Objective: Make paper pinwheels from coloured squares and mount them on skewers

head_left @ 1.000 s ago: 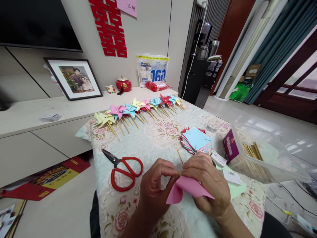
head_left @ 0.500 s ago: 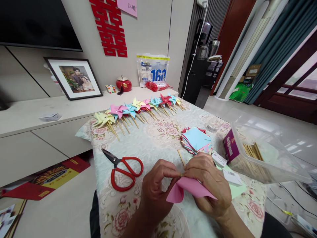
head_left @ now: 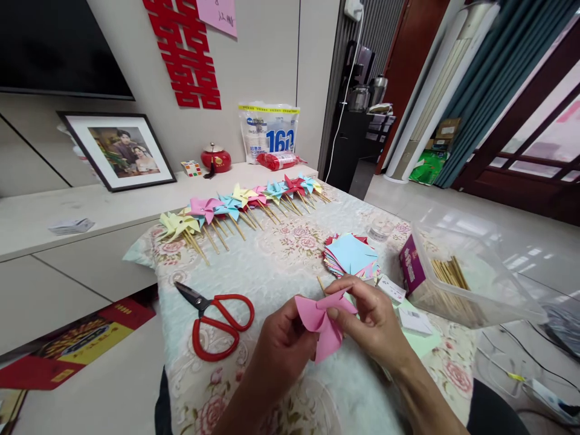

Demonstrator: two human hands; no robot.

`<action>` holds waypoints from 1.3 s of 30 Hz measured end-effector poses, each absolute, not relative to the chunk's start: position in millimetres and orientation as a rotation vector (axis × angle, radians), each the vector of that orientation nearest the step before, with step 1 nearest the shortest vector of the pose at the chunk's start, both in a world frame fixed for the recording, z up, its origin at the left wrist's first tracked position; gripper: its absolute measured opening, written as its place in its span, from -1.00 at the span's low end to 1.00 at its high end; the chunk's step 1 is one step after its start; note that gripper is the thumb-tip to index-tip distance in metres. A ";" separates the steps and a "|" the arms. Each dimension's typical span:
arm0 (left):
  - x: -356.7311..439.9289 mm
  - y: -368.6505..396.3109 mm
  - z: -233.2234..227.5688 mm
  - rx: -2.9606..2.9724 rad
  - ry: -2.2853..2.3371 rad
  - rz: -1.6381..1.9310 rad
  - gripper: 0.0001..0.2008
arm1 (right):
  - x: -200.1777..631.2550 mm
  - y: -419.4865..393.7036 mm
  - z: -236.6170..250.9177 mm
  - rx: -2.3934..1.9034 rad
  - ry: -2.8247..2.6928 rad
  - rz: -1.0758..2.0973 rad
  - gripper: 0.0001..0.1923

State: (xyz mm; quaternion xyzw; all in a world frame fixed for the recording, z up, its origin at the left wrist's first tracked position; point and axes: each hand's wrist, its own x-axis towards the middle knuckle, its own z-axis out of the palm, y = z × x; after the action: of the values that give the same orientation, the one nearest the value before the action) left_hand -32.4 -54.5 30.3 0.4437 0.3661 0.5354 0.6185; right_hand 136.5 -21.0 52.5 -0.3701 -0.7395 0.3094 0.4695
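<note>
We hold a pink paper pinwheel [head_left: 324,323] just over the surface [head_left: 272,266], toward its near edge. The fingers of our left hand [head_left: 285,341] are closed on its left side, and our right hand [head_left: 371,314] pinches it too, with the thumb pressed on its middle. Red scissors [head_left: 202,304] lie open by the left edge. A clear tub [head_left: 412,266] of thin sticks [head_left: 453,273] sits at the right edge. A bit farther off, we see a pile of paper squares [head_left: 352,254], blue on top, toward the right edge. Finished pinwheels [head_left: 243,194] lie in a row along the far edge.
</note>
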 end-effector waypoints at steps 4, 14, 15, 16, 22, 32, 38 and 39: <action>-28.4 -55.9 37.6 0.915 0.912 1.133 -0.86 | 139.4 -17.4 53.6 -0.914 -1.766 1.024 -0.91; -23.9 -51.4 30.4 0.860 0.973 1.095 -0.91 | 139.9 -14.4 53.7 -0.969 -1.651 1.296 -0.90; -23.6 -51.1 29.5 0.849 0.969 1.092 -0.91 | 140.3 -14.7 54.2 -0.979 -1.640 1.308 -0.89; -23.2 -51.0 28.7 0.841 0.968 1.087 -0.90 | 140.7 -15.1 54.7 -0.981 -1.628 1.326 -0.88; -20.7 -51.6 26.3 0.792 0.957 1.077 -0.90 | 140.1 -16.4 53.8 -0.966 -1.568 1.392 -0.84; -26.0 -40.8 28.2 0.573 0.903 1.173 -0.90 | 139.6 -8.6 36.4 -1.017 -1.587 1.077 -0.62; -28.5 -38.9 24.1 0.576 0.905 1.158 -0.93 | 139.8 -9.1 36.3 -1.084 -1.829 0.749 -0.70; -28.5 -38.7 24.0 0.568 0.899 1.158 -0.93 | 139.3 -9.3 36.2 -1.076 -1.857 0.722 -0.69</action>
State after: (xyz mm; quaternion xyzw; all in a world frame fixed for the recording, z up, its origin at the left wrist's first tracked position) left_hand -28.5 -38.7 24.0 0.2557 0.4046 0.5212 0.7066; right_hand 139.3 -9.3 36.2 -0.4303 -0.7426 0.2885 0.4245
